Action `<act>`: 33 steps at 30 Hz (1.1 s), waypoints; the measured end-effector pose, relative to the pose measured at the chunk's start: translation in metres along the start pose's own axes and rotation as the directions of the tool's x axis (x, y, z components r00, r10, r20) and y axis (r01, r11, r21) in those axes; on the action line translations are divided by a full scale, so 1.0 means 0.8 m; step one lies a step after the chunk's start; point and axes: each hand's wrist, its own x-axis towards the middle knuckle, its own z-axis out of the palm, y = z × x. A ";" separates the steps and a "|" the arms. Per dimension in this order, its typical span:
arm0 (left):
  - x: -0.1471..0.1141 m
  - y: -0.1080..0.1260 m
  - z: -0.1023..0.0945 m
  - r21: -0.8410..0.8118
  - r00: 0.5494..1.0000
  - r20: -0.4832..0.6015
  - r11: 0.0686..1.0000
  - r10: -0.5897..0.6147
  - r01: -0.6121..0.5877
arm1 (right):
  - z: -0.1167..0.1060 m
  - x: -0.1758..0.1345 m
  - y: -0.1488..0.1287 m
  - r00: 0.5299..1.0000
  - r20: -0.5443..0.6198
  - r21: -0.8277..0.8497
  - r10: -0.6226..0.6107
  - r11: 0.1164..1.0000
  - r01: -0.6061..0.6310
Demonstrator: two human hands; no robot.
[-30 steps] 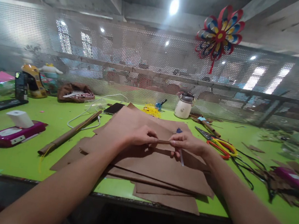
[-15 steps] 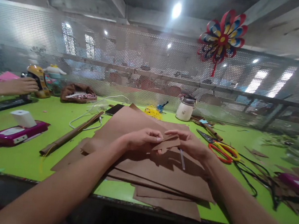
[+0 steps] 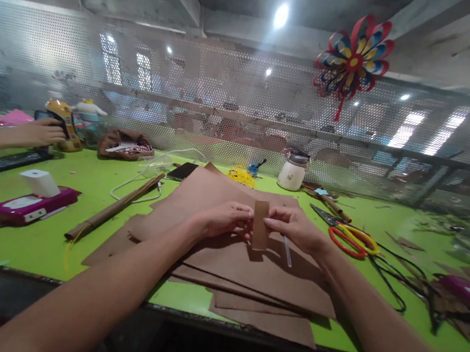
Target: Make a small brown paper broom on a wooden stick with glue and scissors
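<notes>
A narrow strip of brown paper stands upright between my two hands, above the stack of brown paper sheets. My left hand pinches its left edge with thumb and fingertips. From the other side, my right hand grips the right edge, thumb in front. A thin pale stick shows just below my right hand; whether the hand touches it I cannot tell. Scissors with red and yellow handles lie right of my right hand.
On the left are a rolled brown tube, a purple power strip with a white plug, and a co-worker's hand by a phone. A white jar stands at the back; dark cords and paper scraps lie right.
The brown paper piece has turned from a slanted, flatter pose to an upright strip. My fingers have shifted to its two side edges.
</notes>
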 end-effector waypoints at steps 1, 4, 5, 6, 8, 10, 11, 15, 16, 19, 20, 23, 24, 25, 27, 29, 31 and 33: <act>0.000 0.003 0.000 -0.004 0.999 -0.037 1.000 0.021 -0.021 | 0.000 0.000 0.000 1.000 0.014 -0.010 0.023 1.000 -0.023; -0.002 0.011 0.004 0.035 0.987 -0.122 0.994 0.107 -0.104 | 0.000 -0.001 -0.001 0.996 0.012 -0.124 0.092 0.988 -0.090; -0.004 0.012 0.006 0.080 0.981 -0.133 0.988 0.141 -0.131 | 0.000 -0.001 -0.002 0.994 -0.003 -0.170 0.111 0.979 -0.110; -0.005 0.012 0.009 0.143 0.977 -0.134 0.978 0.169 -0.149 | 0.001 -0.001 -0.003 0.992 -0.021 -0.210 0.126 0.969 -0.128; -0.006 0.010 0.013 0.276 0.973 -0.128 0.949 0.194 -0.153 | 0.005 0.000 -0.005 0.989 -0.057 -0.282 0.135 0.948 -0.146; -0.006 0.006 0.012 0.378 0.974 -0.128 0.917 0.187 -0.126 | 0.008 0.000 -0.004 0.990 -0.070 -0.349 0.124 0.926 -0.141; -0.005 0.005 0.010 0.414 0.977 -0.127 0.904 0.172 -0.106 | 0.009 0.001 -0.003 0.990 -0.064 -0.376 0.124 0.916 -0.139; -0.004 0.006 -0.003 0.517 0.990 -0.092 0.855 0.104 -0.041 | 0.009 0.003 0.007 0.989 -0.014 -0.411 0.144 0.901 -0.137; -0.005 0.007 -0.005 0.530 0.993 -0.079 0.848 0.087 -0.032 | 0.007 0.003 0.009 0.990 -0.009 -0.430 0.140 0.893 -0.131; -0.006 0.008 -0.008 0.524 0.997 -0.040 0.851 0.061 -0.031 | 0.004 0.005 0.010 0.993 -0.021 -0.523 0.112 0.846 -0.106; -0.006 0.008 -0.008 0.509 0.998 -0.037 0.860 0.058 -0.031 | 0.003 0.005 0.009 0.995 -0.029 -0.550 0.100 0.830 -0.099; -0.004 0.004 -0.006 0.488 0.998 -0.042 0.873 0.051 -0.024 | 0.004 0.005 0.004 0.996 -0.040 -0.559 0.078 0.824 -0.087; -0.003 0.003 -0.005 0.492 0.998 -0.036 0.870 0.049 -0.025 | 0.005 0.005 0.003 0.996 -0.041 -0.539 0.076 0.838 -0.086; -0.003 0.002 -0.004 0.498 0.999 -0.026 0.867 0.047 -0.027 | 0.006 0.004 0.002 0.996 -0.045 -0.509 0.079 0.856 -0.091; -0.003 0.001 -0.003 0.478 0.999 -0.022 0.878 0.042 -0.027 | 0.008 0.004 0.003 0.994 -0.067 -0.426 0.090 0.898 -0.110; -0.003 0.001 -0.003 0.408 0.998 -0.049 0.913 0.030 -0.008 | 0.008 0.004 0.004 0.990 -0.103 -0.341 0.092 0.932 -0.122; -0.004 0.002 -0.004 0.318 0.997 -0.073 0.948 0.017 0.007 | 0.006 0.004 0.007 0.987 -0.136 -0.276 0.082 0.954 -0.117; -0.005 0.002 -0.005 0.254 0.997 -0.075 0.967 0.013 0.006 | 0.003 0.004 0.009 0.985 -0.156 -0.233 0.076 0.966 -0.112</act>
